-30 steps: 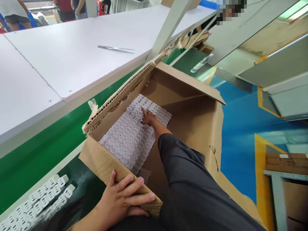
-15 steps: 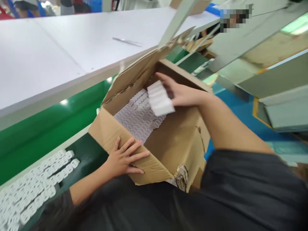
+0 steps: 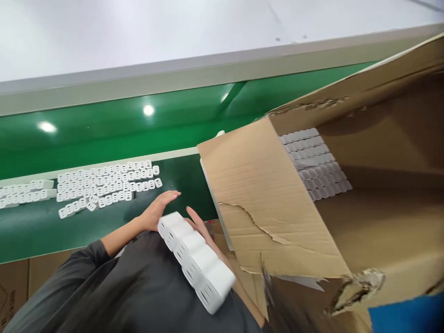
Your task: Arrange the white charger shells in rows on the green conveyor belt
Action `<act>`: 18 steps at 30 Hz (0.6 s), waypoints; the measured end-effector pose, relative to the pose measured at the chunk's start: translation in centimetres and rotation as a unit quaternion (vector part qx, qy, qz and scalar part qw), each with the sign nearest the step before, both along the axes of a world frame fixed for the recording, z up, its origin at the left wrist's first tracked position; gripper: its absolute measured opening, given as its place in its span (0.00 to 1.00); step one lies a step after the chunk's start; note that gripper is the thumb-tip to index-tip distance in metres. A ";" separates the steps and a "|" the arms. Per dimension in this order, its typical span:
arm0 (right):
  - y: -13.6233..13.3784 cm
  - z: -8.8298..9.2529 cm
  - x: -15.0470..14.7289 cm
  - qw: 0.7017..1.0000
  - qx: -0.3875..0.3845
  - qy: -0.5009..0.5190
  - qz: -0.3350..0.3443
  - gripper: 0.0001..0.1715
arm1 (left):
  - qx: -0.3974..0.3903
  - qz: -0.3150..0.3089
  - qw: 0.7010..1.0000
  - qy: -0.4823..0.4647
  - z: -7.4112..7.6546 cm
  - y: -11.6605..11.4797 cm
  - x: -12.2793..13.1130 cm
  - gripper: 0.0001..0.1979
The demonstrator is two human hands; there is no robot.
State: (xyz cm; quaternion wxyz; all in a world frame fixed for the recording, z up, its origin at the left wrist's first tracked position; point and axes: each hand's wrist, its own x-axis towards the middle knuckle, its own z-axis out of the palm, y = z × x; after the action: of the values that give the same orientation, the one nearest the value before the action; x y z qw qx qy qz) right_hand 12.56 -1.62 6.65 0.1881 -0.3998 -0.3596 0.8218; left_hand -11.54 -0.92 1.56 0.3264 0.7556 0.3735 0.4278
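A row of several white plastic housings with slotted ends (image 3: 196, 261) is held slanting in front of my body. My right hand (image 3: 199, 225) is around it from behind; its grip is mostly hidden by the row, with one finger showing past the upper edge. My left hand (image 3: 157, 212) is beside the row's upper end, fingers stretched out; whether it touches the row I cannot tell. More white housings (image 3: 104, 180) stand in rows on the dark green surface to the left. The open cardboard box (image 3: 263, 194) on the right contains further rows of white housings (image 3: 312, 162).
A white tabletop (image 3: 156, 37) runs across the back at a higher level, with a glossy green panel (image 3: 114, 125) beneath its edge. The box has torn flaps and a ragged corner (image 3: 360, 289). Something blue (image 3: 409, 314) lies at lower right.
My right hand has brought the row of housings out of the box and over toward my body. My left hand has left the box's edge. The view has turned left.
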 end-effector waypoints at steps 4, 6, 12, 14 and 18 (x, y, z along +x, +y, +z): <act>1.3 -5.7 -6.4 0.993 -0.049 0.088 0.055 0.53 | -0.058 0.095 0.988 0.103 -2.7 -5.6 -4.9 0.56; 1.6 -8.1 -8.5 0.988 -0.071 0.126 0.062 0.54 | -0.076 0.126 0.977 0.155 -3.8 -7.3 -5.7 0.57; 1.0 -12.3 -11.8 0.982 -0.076 0.137 0.110 0.44 | -0.100 0.189 0.951 0.221 -6.7 -7.8 -4.6 0.46; 0.8 -13.0 -12.2 0.982 -0.073 0.127 0.122 0.37 | -0.110 0.197 0.943 0.244 -7.2 -7.5 -4.4 0.41; 1.1 -14.6 -12.0 0.980 -0.076 0.114 0.145 0.30 | -0.121 0.196 0.929 0.289 -7.8 -7.7 -4.8 0.34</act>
State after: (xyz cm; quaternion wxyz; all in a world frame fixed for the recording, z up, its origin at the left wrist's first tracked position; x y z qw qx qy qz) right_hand 0.54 -0.53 -7.91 0.0759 -0.2602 -0.3266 0.9055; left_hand -16.29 -8.58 -6.21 0.2032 0.7130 0.6413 0.1978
